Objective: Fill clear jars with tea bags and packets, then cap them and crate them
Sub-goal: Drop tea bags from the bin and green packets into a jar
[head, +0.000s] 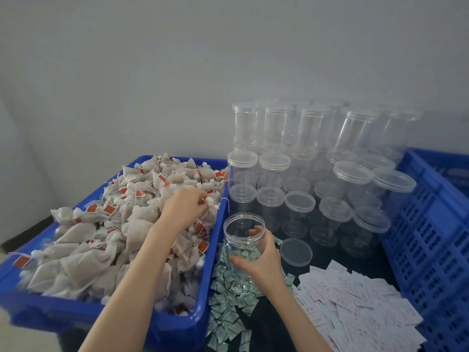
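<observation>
Left hand (186,208) pinches a gauzy tea bag (209,202); right hand (264,257) grips a clear round jar (243,237).

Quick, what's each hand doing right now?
Left hand: pinching a white tea bag in the blue plastic bin.
Right hand: gripping the open clear plastic jar.
</observation>
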